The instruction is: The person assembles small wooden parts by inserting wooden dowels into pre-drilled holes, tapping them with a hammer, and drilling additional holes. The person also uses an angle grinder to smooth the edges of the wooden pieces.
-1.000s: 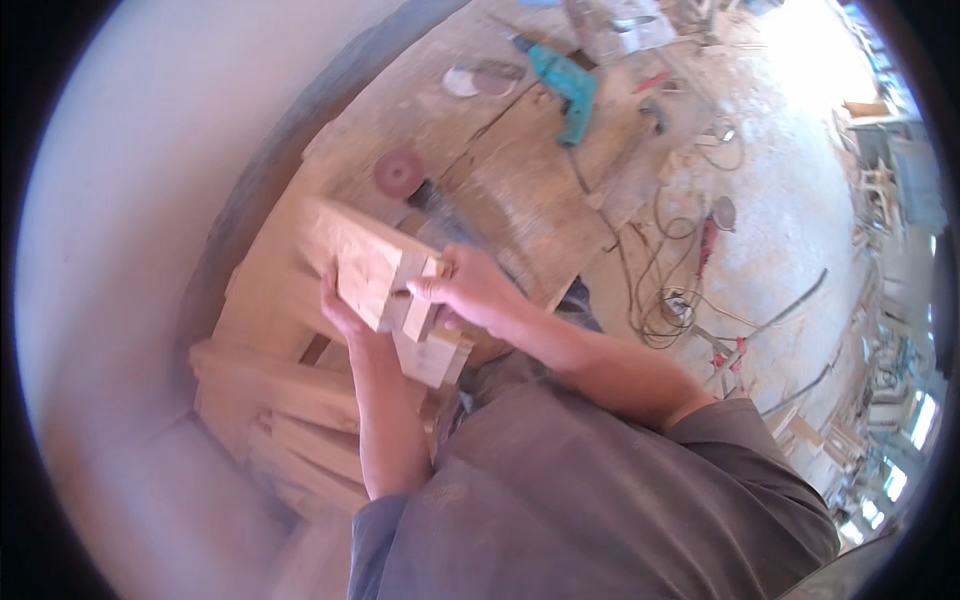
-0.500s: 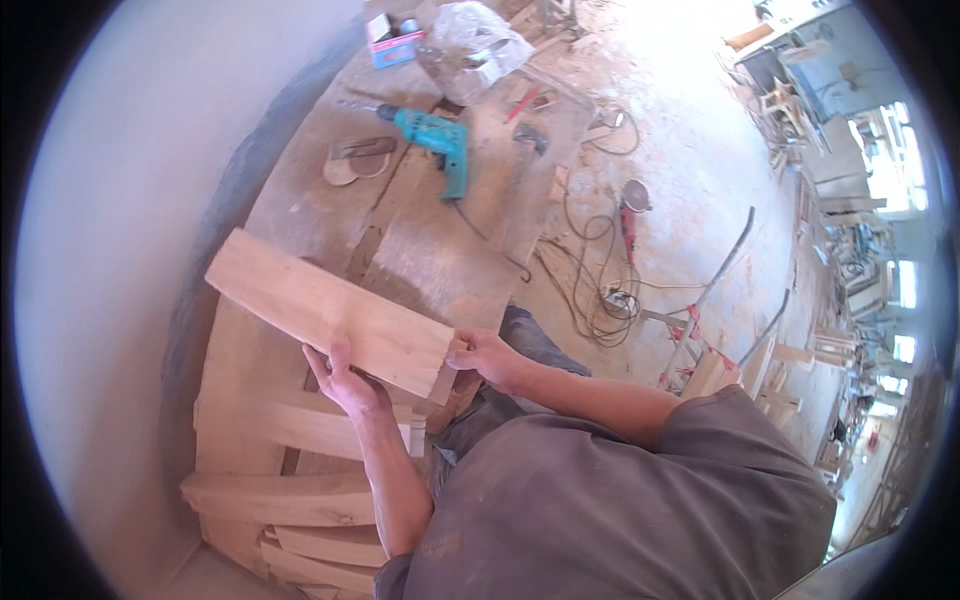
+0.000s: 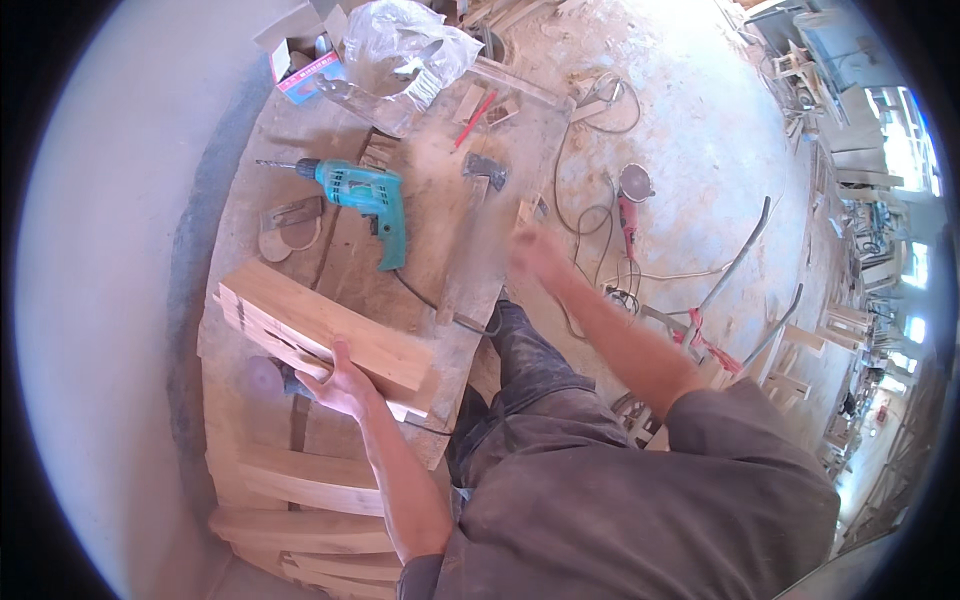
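A pale wooden board [image 3: 325, 315] lies tilted at the near left of the workbench, its split side edge showing a dark line. My left hand [image 3: 348, 388] grips its near edge, thumb on top and fingers underneath. My right hand [image 3: 540, 258] is off the board, over the bench's right edge, its fingers smeared by motion. Close to it lies a hatchet-like tool with a dark metal head [image 3: 487, 171] and what looks like a pale, blurred handle. Beyond the board rests a teal power drill [image 3: 365, 200] with a long bit, its cord trailing toward me.
The workbench [image 3: 420, 240] also carries a clear plastic bag [image 3: 405, 55], an open box [image 3: 305, 75], a red pencil-like stick [image 3: 475, 120] and a flat, rounded piece [image 3: 290, 228]. Shaped wooden pieces [image 3: 310, 530] lie at near left. A red angle grinder [image 3: 630, 205] and cords lie on the floor.
My right hand has let go of the board's end and moved away, up and to the right. The board has been tipped, showing its side edge. The view has shifted.
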The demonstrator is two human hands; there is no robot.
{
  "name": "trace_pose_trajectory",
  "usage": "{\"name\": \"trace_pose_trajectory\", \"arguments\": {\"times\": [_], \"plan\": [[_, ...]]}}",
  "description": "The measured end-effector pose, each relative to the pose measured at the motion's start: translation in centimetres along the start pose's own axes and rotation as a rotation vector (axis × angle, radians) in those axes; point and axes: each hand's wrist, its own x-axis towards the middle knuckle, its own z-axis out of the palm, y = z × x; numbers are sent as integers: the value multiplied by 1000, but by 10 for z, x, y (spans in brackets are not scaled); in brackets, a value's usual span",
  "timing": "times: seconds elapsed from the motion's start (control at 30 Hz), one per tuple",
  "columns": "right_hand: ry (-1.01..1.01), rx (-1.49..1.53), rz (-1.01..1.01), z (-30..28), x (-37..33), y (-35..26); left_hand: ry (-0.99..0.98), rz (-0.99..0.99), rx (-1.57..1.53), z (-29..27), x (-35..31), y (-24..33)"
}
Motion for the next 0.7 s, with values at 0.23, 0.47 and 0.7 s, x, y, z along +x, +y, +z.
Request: {"name": "trace_pose_trajectory", "arguments": {"times": [0.23,0.47,0.7], "plan": [[302,-499,-183,-121,175,-62,97,-91,815,57,-24,-16],[70,-659,22,-86,116,-9,139,-81,980,68,-19,-24],[208,-501,117,-10,36,6,135,-52,991,68,-14,-35]]}}
